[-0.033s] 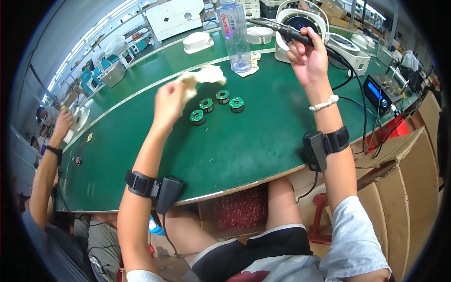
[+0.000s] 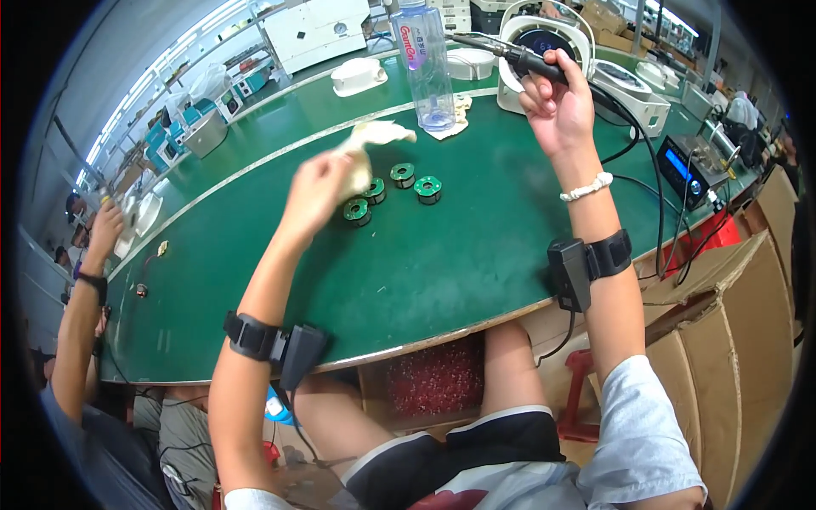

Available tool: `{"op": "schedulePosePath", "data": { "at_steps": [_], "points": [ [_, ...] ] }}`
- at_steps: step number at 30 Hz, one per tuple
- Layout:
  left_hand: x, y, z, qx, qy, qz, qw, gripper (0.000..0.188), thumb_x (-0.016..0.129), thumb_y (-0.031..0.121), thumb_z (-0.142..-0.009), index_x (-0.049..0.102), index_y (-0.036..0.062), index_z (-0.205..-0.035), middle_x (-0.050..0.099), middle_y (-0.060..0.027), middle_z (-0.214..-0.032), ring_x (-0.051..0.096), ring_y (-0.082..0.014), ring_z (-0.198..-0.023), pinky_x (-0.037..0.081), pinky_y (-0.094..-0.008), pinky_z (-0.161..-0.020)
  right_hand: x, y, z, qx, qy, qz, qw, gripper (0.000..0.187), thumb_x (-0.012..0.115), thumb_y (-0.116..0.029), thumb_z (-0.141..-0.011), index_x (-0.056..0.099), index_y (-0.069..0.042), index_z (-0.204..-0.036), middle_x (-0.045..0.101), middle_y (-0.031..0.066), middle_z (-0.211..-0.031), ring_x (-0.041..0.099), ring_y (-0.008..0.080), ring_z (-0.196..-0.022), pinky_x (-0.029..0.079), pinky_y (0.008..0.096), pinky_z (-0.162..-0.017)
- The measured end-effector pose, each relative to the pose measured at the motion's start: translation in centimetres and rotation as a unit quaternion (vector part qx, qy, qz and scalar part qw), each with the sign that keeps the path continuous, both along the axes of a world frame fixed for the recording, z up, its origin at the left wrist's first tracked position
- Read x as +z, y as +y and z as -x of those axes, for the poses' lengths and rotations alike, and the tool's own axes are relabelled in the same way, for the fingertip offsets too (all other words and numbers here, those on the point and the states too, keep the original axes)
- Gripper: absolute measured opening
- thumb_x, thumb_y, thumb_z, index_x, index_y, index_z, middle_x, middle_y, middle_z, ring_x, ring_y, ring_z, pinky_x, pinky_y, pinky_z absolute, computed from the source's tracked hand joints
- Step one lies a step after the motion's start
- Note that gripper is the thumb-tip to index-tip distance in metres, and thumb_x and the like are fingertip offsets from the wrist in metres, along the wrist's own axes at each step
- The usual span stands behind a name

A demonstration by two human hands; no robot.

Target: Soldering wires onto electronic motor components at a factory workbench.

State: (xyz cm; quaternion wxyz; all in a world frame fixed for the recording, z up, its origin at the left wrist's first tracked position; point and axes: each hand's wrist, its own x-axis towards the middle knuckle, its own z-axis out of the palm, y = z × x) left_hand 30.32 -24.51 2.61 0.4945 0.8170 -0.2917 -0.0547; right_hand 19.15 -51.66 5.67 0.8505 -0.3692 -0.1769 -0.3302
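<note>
Our left hand point(image 2: 319, 185) pinches a pale cloth point(image 2: 380, 133) between thumb and fingers; cloth and fingers are blurred, and we cannot tell whether the cloth touches anything below. Our right hand point(image 2: 561, 102), raised, grips a black-handled iron point(image 2: 537, 64) between thumb and forefinger, other fingers curled in, thin metal tip pointing left, well apart from the pieces. Just right of the left hand, on the green table point(image 2: 459, 263), stand four round pieces point(image 2: 428, 189) with green board tops, the cloth partly overlapping one in our view. We judge the work to be mid-course: cloth and iron both in hand, no piece held. We see no mark setting a finished piece from an unfinished one, so what is left we cannot count. Between the hands and beyond them, a clear bottle point(image 2: 423, 76) stands upright by a second pale cloth point(image 2: 459, 116); we see no obvious liquid in it. Right of the right forearm, a cardboard box point(image 2: 722, 340) has its flaps up, contents hidden from us. Beyond that, a dark control unit point(image 2: 687, 172) shows a lit blue display. Far left of our left hand, a co-worker's hand point(image 2: 106, 228) is raised.
</note>
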Motion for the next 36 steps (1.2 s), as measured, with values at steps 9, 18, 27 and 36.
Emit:
{"op": "schedulePosePath", "data": {
  "at_steps": [9,18,27,36],
  "points": [
    [-3.1,-2.3,1.2,-0.137,-0.248,-0.081,0.956,0.047,0.039,0.028,-0.085,0.038,-0.0043,-0.118,0.038,-0.0206,-0.122,0.037,-0.0313,-0.113,0.027,-0.0353,-0.096,-0.1,-0.2,-0.2,-0.001,-0.004,-0.008,1.0,0.016,0.045,-0.024,-0.083,0.049,-0.01,-0.076,0.038,-0.0004,-0.047,0.026,0.0063,-0.037,0.019,0.0205,-0.037],
    [-2.4,-6.5,3.9,-0.125,-0.468,-0.177,0.857,0.036,0.049,0.029,-0.079,0.05,-0.0001,-0.101,0.045,-0.0175,-0.106,0.042,-0.0297,-0.1,0.036,-0.0373,-0.082,-0.5,-0.3,-0.2,-0.015,0.008,-0.005,1.0,0.016,0.046,-0.025,-0.083,0.048,-0.01,-0.077,0.039,0.0,-0.048,0.026,0.006,-0.037,0.02,0.0202,-0.037],
    [-1.9,-5.9,4.2,0.019,-0.547,-0.273,0.791,0.031,0.046,0.035,-0.079,0.056,0.0059,-0.085,0.05,-0.0166,-0.079,0.046,-0.029,-0.075,0.04,-0.0391,-0.065,-0.5,-0.5,-0.1,-0.052,0.01,-0.003,0.999,0.017,0.045,-0.024,-0.083,0.047,-0.008,-0.077,0.039,0.0006,-0.048,0.027,0.0068,-0.038,0.02,0.0209,-0.038],
    [-2.4,-5.2,2.8,0.013,-0.488,-0.312,0.815,0.032,0.044,0.035,-0.081,0.053,0.0044,-0.084,0.051,-0.0165,-0.069,0.054,-0.0311,-0.065,0.045,-0.0397,-0.055,-0.6,-0.5,-0.5,-0.04,0.007,0.004,0.999,0.016,0.046,-0.024,-0.082,0.046,-0.008,-0.077,0.039,0.001,-0.048,0.028,0.0067,-0.039,0.02,0.0207,-0.037]
  ]
}}
